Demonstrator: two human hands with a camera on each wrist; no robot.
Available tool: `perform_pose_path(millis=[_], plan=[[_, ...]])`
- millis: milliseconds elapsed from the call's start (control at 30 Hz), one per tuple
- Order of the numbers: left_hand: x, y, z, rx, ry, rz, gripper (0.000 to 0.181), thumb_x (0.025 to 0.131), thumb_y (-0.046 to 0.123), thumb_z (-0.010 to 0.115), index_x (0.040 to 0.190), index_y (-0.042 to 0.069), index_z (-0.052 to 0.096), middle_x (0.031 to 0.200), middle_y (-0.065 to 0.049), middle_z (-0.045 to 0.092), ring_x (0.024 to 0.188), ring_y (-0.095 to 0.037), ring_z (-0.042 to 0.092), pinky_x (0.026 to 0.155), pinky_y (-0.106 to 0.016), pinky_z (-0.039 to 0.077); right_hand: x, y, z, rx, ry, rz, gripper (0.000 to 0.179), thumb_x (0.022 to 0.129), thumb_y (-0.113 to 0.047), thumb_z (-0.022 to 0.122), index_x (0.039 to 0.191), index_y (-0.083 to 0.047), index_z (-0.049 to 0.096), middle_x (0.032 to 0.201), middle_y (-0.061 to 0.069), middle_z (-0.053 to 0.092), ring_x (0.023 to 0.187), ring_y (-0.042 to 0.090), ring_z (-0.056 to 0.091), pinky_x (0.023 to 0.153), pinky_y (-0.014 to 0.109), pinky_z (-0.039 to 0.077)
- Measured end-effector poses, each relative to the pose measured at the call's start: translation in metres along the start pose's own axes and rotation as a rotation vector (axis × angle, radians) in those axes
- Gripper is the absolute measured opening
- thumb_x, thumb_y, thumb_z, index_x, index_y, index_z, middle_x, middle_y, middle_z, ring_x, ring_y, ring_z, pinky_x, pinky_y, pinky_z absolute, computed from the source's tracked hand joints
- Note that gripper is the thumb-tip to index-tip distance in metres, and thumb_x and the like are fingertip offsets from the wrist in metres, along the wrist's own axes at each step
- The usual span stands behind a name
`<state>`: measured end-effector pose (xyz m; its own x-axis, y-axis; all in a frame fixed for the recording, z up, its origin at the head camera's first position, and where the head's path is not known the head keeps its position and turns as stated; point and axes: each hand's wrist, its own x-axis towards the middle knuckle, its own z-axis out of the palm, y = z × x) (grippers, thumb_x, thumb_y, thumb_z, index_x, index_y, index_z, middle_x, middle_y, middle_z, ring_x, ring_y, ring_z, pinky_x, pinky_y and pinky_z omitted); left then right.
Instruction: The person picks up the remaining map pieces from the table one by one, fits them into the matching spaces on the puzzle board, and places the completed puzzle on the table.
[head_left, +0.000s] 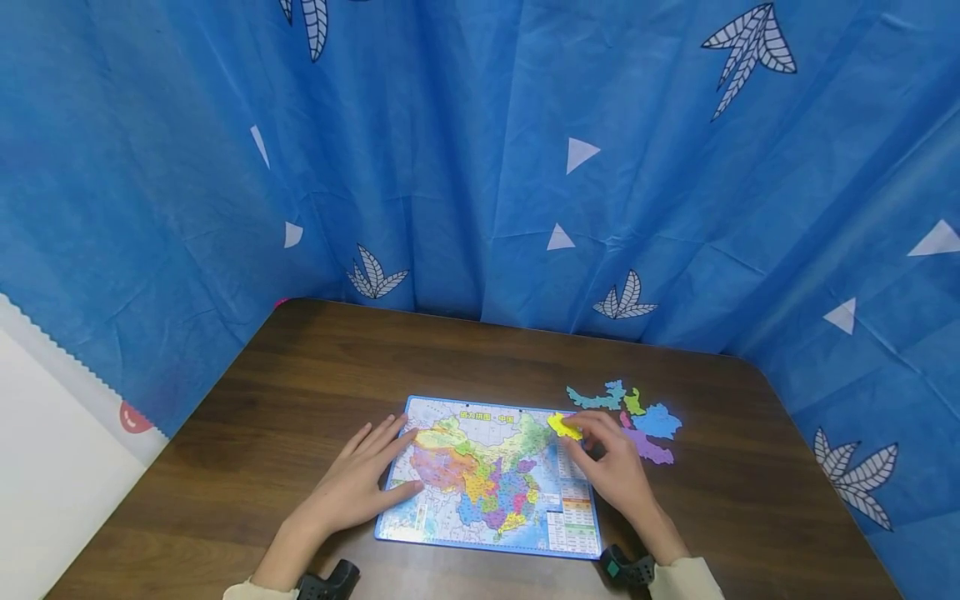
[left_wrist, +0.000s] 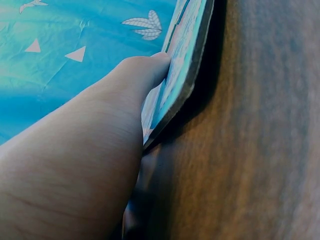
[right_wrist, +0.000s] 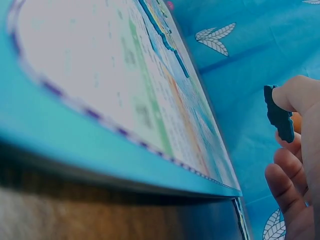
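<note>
A map puzzle board (head_left: 431,533) with a blue rim lies flat on the table, covered in coloured regions. Over its left edge my left hand (head_left: 363,479) is spread, fingers straight and thumb resting on the surface. The left wrist view shows that thumb (left_wrist: 150,67) against the edge of the board. At the board's upper right, my right hand (head_left: 615,467) pinches a yellow puzzle piece (head_left: 562,426) between thumb and fingers. In the right wrist view the dark back of this piece (right_wrist: 278,114) faces the camera, held above the board.
Right of the board lie several loose pieces: a teal one (head_left: 600,397), a green one (head_left: 634,402), a blue one (head_left: 657,422) and a purple one (head_left: 651,448). The brown wooden table (head_left: 300,375) ends at a blue patterned curtain (head_left: 450,167) behind.
</note>
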<state>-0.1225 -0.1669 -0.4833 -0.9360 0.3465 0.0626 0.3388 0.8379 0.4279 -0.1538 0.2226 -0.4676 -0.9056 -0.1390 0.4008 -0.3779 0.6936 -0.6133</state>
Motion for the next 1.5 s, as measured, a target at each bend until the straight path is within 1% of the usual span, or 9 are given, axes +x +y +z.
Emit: perform_pose_path(millis=[133,200,367,500,700,967,1133,1300,1500], plan=[[0.0,0.0,0.0,-0.004,0.001,0.001,0.081,0.083,0.072,0.052,0.149,0.027,0.038,0.16,0.005,0.022,0.149,-0.027,0.019,0.12,-0.051,0.01,0.001,0.0,0.0,-0.003,-0.001,0.006,0.031,0.083,-0.033,0.076,0.112,-0.032,0.068,0.117,-0.014,0.063,0.088,0.004,0.057,0.071,0.023,0.056],[0.0,0.0,0.0,0.001,0.008,0.008,0.081,0.083,0.072,0.051,0.149,0.027,0.038,0.16,0.005,0.023,0.149,-0.025,0.019,0.12,-0.051,0.011,0.002,0.0,0.0,-0.009,0.002,0.006,0.03,0.083,-0.031,0.077,0.111,-0.032,0.068,0.116,-0.014,0.063,0.09,0.004,0.057,0.072,0.024,0.056],[-0.001,-0.001,0.0,0.014,0.021,0.02,0.08,0.083,0.072,0.052,0.148,0.027,0.039,0.16,0.004,0.024,0.148,-0.024,0.021,0.12,-0.05,0.013,0.004,-0.003,0.0,-0.022,0.006,0.006,0.03,0.082,-0.024,0.078,0.11,-0.03,0.069,0.117,-0.013,0.062,0.082,0.006,0.057,0.07,0.023,0.056],[0.0,-0.001,0.001,0.013,0.02,0.02,0.081,0.083,0.073,0.051,0.148,0.027,0.039,0.16,0.004,0.023,0.148,-0.023,0.021,0.12,-0.05,0.013,0.005,-0.003,0.002,-0.014,0.016,-0.011,0.031,0.081,-0.022,0.079,0.109,-0.03,0.069,0.116,-0.014,0.062,0.078,0.005,0.057,0.067,0.023,0.056],[0.0,-0.001,0.001,0.012,0.026,0.036,0.08,0.084,0.072,0.051,0.149,0.027,0.038,0.16,0.003,0.022,0.149,-0.022,0.02,0.12,-0.05,0.012,0.004,-0.003,0.004,-0.006,0.009,-0.009,0.031,0.081,-0.023,0.078,0.109,-0.03,0.069,0.117,-0.014,0.062,0.079,0.007,0.057,0.065,0.023,0.055],[-0.001,-0.001,0.001,-0.002,0.018,0.014,0.08,0.083,0.072,0.052,0.148,0.028,0.039,0.16,0.005,0.023,0.148,-0.024,0.02,0.12,-0.05,0.011,0.003,-0.006,0.008,0.014,-0.006,0.026,0.03,0.082,-0.023,0.078,0.11,-0.029,0.069,0.117,-0.013,0.062,0.089,0.007,0.057,0.067,0.026,0.056],[0.0,-0.001,0.002,-0.002,0.008,0.004,0.08,0.083,0.073,0.05,0.148,0.028,0.039,0.16,0.006,0.022,0.149,-0.024,0.019,0.12,-0.05,0.011,0.003,-0.006,0.01,0.024,-0.008,0.032,0.032,0.081,-0.023,0.078,0.111,-0.028,0.069,0.117,-0.013,0.062,0.082,0.007,0.056,0.066,0.025,0.055],[0.0,0.001,0.0,-0.011,0.002,-0.012,0.08,0.083,0.074,0.049,0.148,0.028,0.04,0.16,0.004,0.023,0.148,-0.027,0.019,0.119,-0.054,0.012,0.003,-0.002,0.013,0.041,-0.013,0.021,0.033,0.081,-0.024,0.078,0.112,-0.029,0.069,0.115,-0.012,0.063,0.08,0.008,0.055,0.064,0.022,0.051],[0.001,0.001,-0.001,-0.012,-0.003,-0.016,0.078,0.084,0.073,0.05,0.148,0.03,0.039,0.16,0.003,0.023,0.148,-0.029,0.019,0.118,-0.056,0.011,-0.001,0.003,0.018,0.07,-0.048,0.033,0.03,0.082,-0.028,0.077,0.111,-0.033,0.069,0.112,-0.016,0.063,0.075,0.006,0.054,0.063,0.02,0.05]])
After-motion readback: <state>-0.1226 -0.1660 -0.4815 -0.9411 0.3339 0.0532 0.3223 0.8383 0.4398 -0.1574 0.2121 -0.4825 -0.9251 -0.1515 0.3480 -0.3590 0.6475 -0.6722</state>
